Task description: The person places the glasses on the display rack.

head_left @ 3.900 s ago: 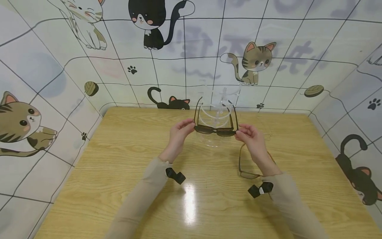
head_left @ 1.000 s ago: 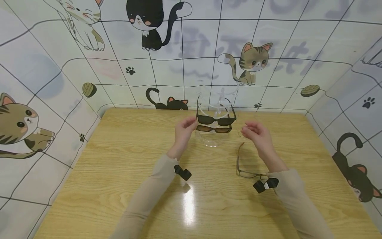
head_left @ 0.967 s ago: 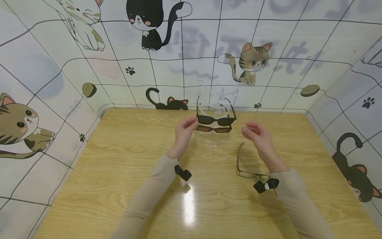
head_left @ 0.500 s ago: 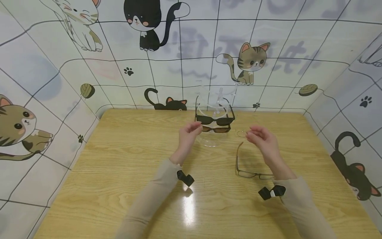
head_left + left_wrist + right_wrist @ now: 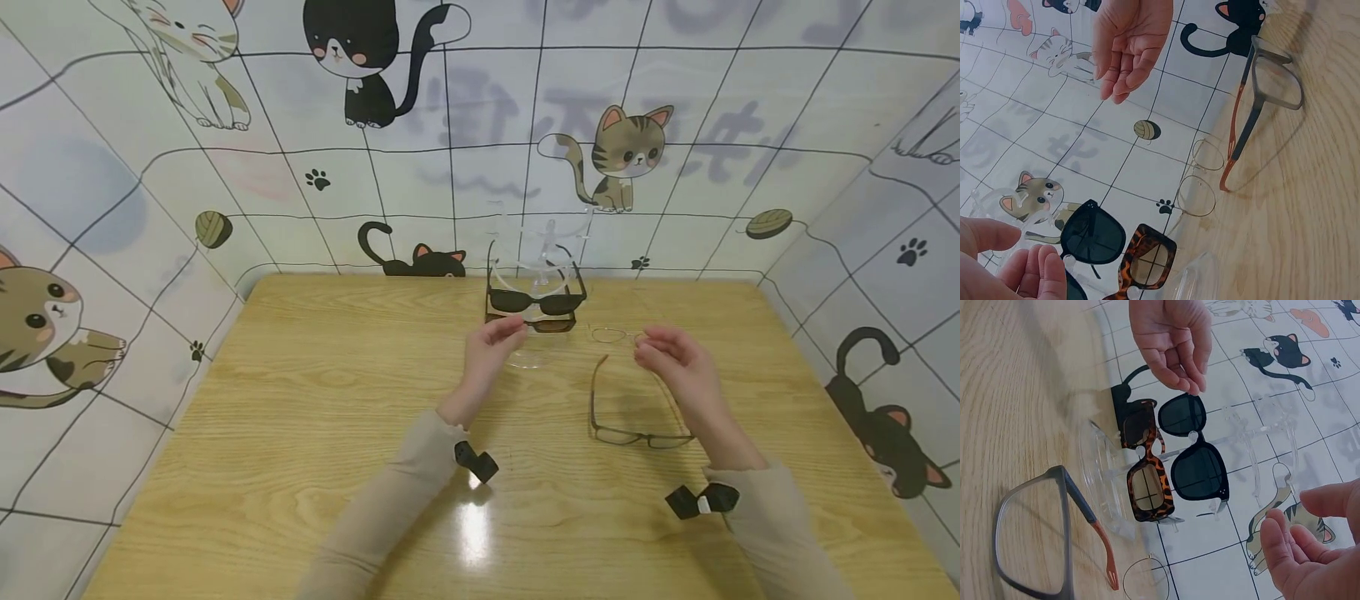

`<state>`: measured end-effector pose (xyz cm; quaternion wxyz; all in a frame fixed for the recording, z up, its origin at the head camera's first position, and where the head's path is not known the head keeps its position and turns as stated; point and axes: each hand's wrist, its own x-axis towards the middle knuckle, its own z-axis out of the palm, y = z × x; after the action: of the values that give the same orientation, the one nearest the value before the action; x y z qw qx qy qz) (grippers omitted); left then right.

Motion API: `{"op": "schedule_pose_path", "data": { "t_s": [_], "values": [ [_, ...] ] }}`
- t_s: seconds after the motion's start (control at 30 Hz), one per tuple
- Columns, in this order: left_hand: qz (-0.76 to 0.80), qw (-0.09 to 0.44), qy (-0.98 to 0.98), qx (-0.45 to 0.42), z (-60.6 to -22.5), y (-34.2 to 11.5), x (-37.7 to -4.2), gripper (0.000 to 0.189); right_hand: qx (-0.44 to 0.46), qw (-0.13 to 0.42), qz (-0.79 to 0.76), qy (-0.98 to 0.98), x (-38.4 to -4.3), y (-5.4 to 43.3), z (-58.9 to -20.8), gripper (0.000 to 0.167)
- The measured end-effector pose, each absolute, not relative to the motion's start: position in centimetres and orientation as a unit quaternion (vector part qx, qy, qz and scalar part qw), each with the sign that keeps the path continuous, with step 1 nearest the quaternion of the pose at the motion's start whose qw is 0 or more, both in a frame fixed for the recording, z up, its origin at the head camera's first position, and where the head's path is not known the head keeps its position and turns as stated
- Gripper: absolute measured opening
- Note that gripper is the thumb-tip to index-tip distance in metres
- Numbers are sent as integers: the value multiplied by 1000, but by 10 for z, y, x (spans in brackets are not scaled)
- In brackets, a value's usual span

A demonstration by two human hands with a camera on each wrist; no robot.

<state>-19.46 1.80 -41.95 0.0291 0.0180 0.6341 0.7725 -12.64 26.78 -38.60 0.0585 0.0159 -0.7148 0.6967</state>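
My left hand [image 5: 487,362] hovers in front of the clear display stand [image 5: 527,361], thumb and fingers loosely bent and holding nothing. Black sunglasses [image 5: 557,305] rest on the stand, above tortoiseshell sunglasses [image 5: 1147,487] on a lower holder. In the head view that hand partly covers the tortoiseshell pair. To the right, my right hand [image 5: 686,371] is held above the table with relaxed fingers and an empty grasp. Below it lie grey-framed glasses [image 5: 617,437] with orange-brown temple tips. Thin wire-rimmed glasses [image 5: 1196,197] lie behind them, partly hidden by the right hand in the head view.
A light wooden table [image 5: 337,375] carries everything. Cat-print sheeting [image 5: 480,167] encloses its back and sides. The stand's clear upper holders [image 5: 1272,425] are hard to make out against the print.
Earlier both hands pinched the black sunglasses by their ends before the stand; now these sit on it, released. Since then both hands have drawn back toward the front and right.
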Motion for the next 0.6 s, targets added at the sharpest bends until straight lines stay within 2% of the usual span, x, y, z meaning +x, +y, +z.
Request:
{"op": "schedule_pose_path", "data": {
  "t_s": [0.6],
  "values": [
    [758,83,646,33,-435,54,-172,21,0,64,662,-747,-98,294,-398,19]
  ]
}}
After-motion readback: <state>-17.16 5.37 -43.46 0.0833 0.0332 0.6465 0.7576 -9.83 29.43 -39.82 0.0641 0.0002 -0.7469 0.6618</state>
